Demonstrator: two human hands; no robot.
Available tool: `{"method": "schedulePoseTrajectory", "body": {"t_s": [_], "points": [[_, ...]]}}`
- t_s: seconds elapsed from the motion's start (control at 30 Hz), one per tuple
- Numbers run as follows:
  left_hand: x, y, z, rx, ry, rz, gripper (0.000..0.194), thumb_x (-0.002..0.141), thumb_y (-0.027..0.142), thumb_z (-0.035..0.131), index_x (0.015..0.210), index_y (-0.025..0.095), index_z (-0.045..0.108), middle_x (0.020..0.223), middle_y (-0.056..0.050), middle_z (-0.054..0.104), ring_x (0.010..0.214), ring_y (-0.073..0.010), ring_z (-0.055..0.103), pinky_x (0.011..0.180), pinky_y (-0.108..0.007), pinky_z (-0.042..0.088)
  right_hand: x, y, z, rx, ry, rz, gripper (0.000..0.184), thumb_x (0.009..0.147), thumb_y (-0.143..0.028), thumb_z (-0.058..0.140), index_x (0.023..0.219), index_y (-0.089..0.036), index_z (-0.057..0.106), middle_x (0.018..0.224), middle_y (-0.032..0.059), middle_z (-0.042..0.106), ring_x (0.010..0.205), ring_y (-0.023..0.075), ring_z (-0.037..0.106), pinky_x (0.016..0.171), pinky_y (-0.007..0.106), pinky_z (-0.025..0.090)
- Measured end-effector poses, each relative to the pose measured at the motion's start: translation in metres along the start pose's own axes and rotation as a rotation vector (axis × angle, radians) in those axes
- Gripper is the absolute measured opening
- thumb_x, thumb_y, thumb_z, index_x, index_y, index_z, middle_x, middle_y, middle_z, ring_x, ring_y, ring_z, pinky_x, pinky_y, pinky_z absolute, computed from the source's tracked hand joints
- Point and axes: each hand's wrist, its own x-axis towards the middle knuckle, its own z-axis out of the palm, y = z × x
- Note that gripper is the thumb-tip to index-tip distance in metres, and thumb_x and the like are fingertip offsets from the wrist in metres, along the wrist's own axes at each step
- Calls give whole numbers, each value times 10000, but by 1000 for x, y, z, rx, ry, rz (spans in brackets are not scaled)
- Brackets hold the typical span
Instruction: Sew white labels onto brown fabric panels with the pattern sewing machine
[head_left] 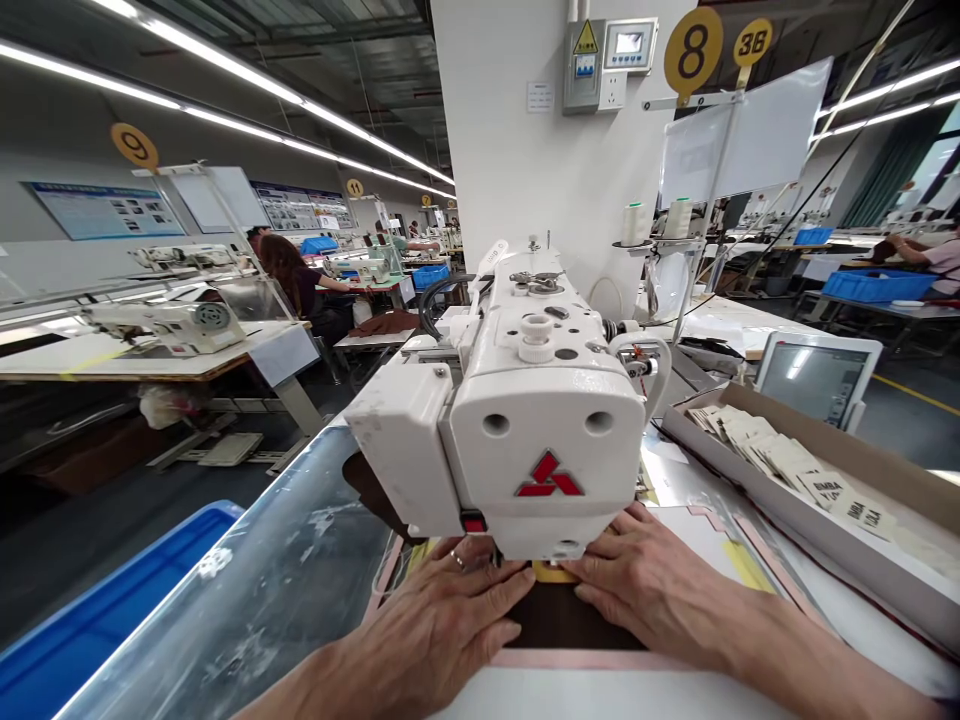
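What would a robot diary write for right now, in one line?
left hand: on dark cloth | right hand: on dark cloth | sewing machine: above

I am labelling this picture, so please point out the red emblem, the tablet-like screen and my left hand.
Red emblem [550,467]: head view, its top diamond.
Tablet-like screen [814,382]: head view, its display.
Left hand [427,622]: head view, its back.

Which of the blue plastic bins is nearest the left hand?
The large blue plastic bin cut off at the lower left, beside the glossy-topped sewing table; the other blue bins are all farther back in the room.
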Motion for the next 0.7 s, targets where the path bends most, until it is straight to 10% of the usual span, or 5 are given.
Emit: {"method": "schedulePoseTrajectory", "body": {"t_s": [0.4, 0.7], "points": [[-41, -1, 0, 76, -72, -26, 544, 1043, 258, 571, 1570, 299, 445, 1612, 43, 459, 1438, -265, 489, 1185, -409, 431, -16, -5, 0, -122, 55, -26, 293, 1079, -350, 557, 1343, -244, 631, 1338, -3, 693, 1162, 242, 611, 1050, 436, 441], [-62, 2, -21, 1, -46, -144, 364, 1049, 257, 548, 1406, 224, 608, 1557, -13, 538, 1435, -269, 471, 1178, -433, 440, -17, -24, 2, -510, 213, -318, 395, 1116, -372, 409, 1203, -201, 755, 1283, -5, 739, 1007, 192, 750, 857, 373, 597]]}}
